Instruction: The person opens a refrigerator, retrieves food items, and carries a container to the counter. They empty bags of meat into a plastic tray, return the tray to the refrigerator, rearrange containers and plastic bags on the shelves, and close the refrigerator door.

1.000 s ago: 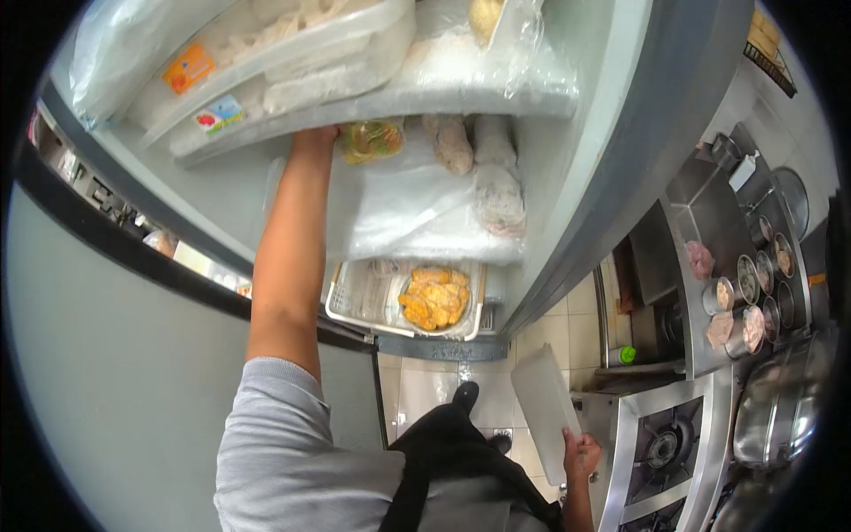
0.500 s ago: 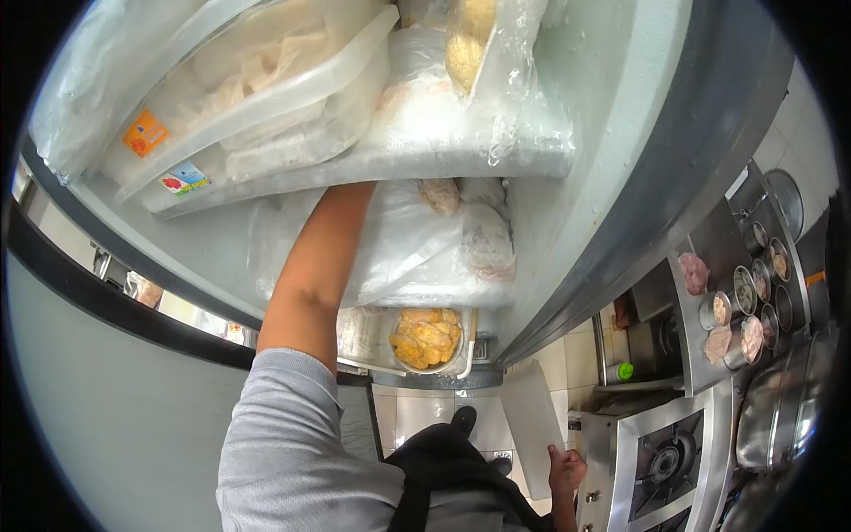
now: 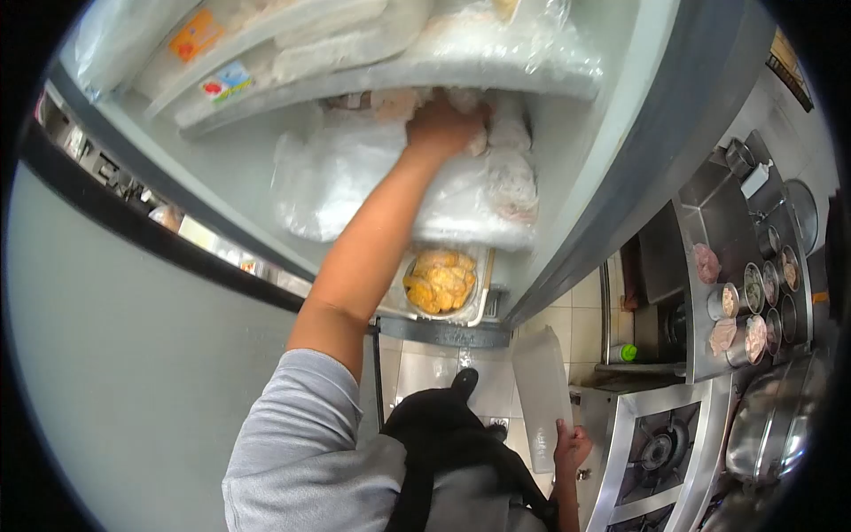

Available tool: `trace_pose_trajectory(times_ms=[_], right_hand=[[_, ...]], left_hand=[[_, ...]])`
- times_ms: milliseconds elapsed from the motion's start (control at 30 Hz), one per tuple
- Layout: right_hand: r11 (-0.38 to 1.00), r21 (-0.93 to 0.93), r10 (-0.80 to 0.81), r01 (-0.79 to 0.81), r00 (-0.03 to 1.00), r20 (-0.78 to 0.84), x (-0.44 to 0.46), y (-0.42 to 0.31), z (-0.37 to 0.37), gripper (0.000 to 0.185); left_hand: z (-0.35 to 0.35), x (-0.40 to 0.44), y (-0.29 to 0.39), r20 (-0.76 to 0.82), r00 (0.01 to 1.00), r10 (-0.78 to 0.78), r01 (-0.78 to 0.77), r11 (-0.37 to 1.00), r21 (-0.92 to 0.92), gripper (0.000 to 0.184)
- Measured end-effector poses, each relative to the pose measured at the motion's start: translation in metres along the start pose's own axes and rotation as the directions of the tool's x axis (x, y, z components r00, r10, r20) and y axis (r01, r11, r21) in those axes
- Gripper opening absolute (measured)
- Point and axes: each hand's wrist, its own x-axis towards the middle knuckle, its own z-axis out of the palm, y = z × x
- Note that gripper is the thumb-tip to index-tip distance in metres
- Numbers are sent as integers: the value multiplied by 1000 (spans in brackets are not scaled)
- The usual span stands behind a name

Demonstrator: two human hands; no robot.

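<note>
- An upper shelf (image 3: 381,84), loaded with a clear tub (image 3: 355,35) and frosty bags, overhangs the reaching arm and partly hides the space below it.
- On the shelf beneath lie a whitish plastic bag (image 3: 355,182) and, to its right, a wrapped frozen bundle (image 3: 512,191).
- Below them, a white basket (image 3: 487,285) holds a heap of yellow-orange food (image 3: 441,282).
- The upright refrigerator stands open on a tiled floor (image 3: 581,330); to the right are a stove (image 3: 660,448) and a steel counter (image 3: 707,208) with small metal cups of food.
- The left hand (image 3: 448,124) reaches deep onto the lower shelf, back upward, against pale frozen packages (image 3: 479,140); its fingertips are hidden, so its grip cannot be told.
- The right hand (image 3: 573,445), low near the stove, has its fingers curled around the edge of a flat, translucent tray (image 3: 541,390).
</note>
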Motion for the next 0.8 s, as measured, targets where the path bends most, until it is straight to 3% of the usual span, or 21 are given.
trace_pose_trajectory(times_ms=[33,100,133,200,233,267,367,433,500,567,667,800], right_hand=[[997,54,53,-54,998,21,-1,-2,-5,41],[1000,10,23,-24,999,26,-1,-6,-16,42],[999,-30,13,-12,999,33,-2,-5,-20,42],[999,-46,-8,10,999,32,-8,2,-24,44],[1000,-25,-18,19,1000,25,-12,11,-21,46],[1000,-3,-26,26,1000,14,-17,18,-22,49],[999,-12,-37,38,999,32,-29,24,-28,45],[999,-25,-37,38,999,22,-35,37,-32,43],[999,-36,6,-5,1000,22,-38,43,-36,43],[995,-47,85,-84,996,36,-38,42,-40,43],[992,-107,62,-62,998,-10,-36,35,-36,46],[982,-183,34,-41,999,-41,-31,17,-29,47]], left_hand=[[6,-10,1,125,992,-13,12,1000,3,110],[9,-12,4,132,986,-101,113,990,-88,111],[20,-5,-3,9,994,-107,107,983,-149,99],[25,18,-25,236,953,-191,297,749,-592,84],[29,26,-40,356,916,-186,398,544,-739,76],[35,29,-57,438,886,-153,464,277,-842,54],[4,4,-68,430,895,-124,445,159,-881,50],[-17,-1,-72,414,901,-130,431,163,-887,41],[-38,-5,-61,214,940,-265,295,322,-900,38],[-52,9,-85,96,988,-122,147,543,-827,33],[-76,14,-85,-26,987,-160,85,645,-759,32],[-93,27,-92,-59,975,-213,49,471,-881,32]])
